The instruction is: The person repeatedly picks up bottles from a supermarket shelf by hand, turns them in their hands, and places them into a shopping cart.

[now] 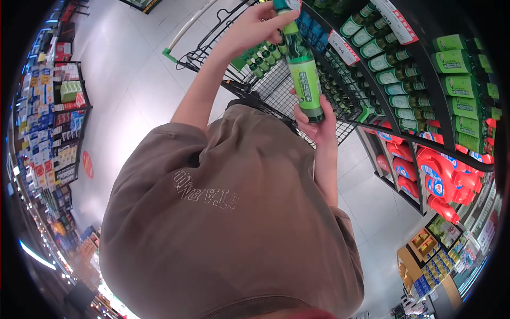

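Observation:
A green bottle (304,80) with a light green label and Chinese characters is held tilted in front of me, base towards me. My left hand (260,31) is closed around its neck just below the cap. My right hand (317,119) grips the bottle's base, thumb on one side and fingers on the other. Behind the bottle stands a wire shopping cart (276,98). Several smaller green bottles (263,59) show by the cart's wires; whether they lie inside it I cannot tell.
To the right, a dark shelf holds rows of green bottles (387,61), green boxes (461,85) and price tags (344,48). Red jugs (441,170) fill the lower shelf. Another stocked shelf (53,127) stands far left across the pale tiled floor (127,106).

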`<action>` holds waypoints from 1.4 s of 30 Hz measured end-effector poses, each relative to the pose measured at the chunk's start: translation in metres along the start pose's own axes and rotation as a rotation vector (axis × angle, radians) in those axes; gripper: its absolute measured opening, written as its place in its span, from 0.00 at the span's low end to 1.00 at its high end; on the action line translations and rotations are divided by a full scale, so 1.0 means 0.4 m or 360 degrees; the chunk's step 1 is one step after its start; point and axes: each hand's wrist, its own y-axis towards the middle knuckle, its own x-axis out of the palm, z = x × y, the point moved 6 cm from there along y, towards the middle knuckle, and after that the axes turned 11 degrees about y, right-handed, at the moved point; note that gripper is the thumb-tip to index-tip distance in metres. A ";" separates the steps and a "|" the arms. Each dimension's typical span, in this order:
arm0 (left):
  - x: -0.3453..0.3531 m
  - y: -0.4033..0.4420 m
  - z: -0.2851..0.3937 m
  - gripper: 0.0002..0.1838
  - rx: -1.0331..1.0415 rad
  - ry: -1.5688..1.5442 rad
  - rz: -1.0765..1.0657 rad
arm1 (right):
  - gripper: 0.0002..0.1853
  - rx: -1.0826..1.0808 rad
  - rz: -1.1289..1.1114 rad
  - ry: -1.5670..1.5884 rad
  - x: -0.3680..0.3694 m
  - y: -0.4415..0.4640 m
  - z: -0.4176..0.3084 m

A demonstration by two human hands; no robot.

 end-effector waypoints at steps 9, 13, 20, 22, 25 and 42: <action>-0.016 -0.083 -0.184 0.15 -0.0378 0.0378 -0.1151 | 0.20 0.0405 0.0348 -0.0498 -0.216 -0.073 -0.024; 0.028 -0.150 -0.258 0.15 -0.0434 0.0588 -0.1646 | 0.21 0.0617 0.0336 -0.0428 -0.270 -0.059 0.010; -0.017 -0.118 -0.318 0.22 -0.0183 0.0824 -0.1305 | 0.29 0.0069 0.0827 -0.0188 -0.398 0.073 0.097; -0.027 -0.090 -0.406 0.21 -0.0151 0.0920 -0.1225 | 0.30 0.0042 0.0932 -0.0237 -0.449 0.095 0.134; -0.045 -0.032 -0.527 0.21 -0.0297 0.1080 -0.1118 | 0.29 0.0093 0.1592 -0.0834 -0.563 0.064 0.172; 0.068 0.150 -1.179 0.25 -0.0690 0.1624 -0.1087 | 0.12 -0.0093 0.2052 -0.2054 -0.615 -0.016 0.294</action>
